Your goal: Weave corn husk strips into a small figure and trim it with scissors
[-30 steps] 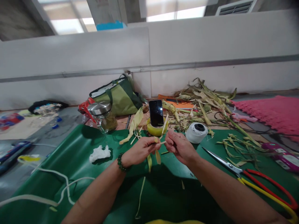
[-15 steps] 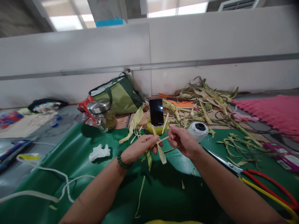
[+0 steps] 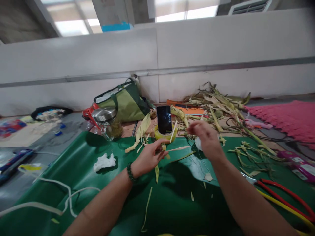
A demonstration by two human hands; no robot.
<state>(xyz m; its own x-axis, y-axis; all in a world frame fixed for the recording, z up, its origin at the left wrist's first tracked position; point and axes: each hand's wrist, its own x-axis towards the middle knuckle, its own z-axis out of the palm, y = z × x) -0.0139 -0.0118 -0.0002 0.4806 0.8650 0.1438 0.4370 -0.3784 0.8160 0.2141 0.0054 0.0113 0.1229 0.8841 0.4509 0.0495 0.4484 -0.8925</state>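
Observation:
My left hand [image 3: 147,158], with a green bead bracelet at the wrist, is closed on a small bundle of pale corn-husk strips [image 3: 172,150] above the green mat [image 3: 73,164]. One strip sticks out to the right and others hang down. My right hand [image 3: 205,134] is raised further right and back, blurred by motion, its fingers pinched together near a spool of white thread [image 3: 197,143] that it partly hides. A thin thread seems to run from it down toward the husk, but it is too faint to be sure.
A black phone [image 3: 164,118] leans on a yellow tape roll behind my hands. Scissors with red and yellow handles [image 3: 278,190] lie at the right. A steel-lidded glass jar [image 3: 108,123], a green bag [image 3: 124,101], a heap of husks [image 3: 216,105] and a pink knitted cloth [image 3: 287,118] line the back.
My right hand has let go of the strip end and swung up and right toward the spool. My left hand stayed put with the husk bundle.

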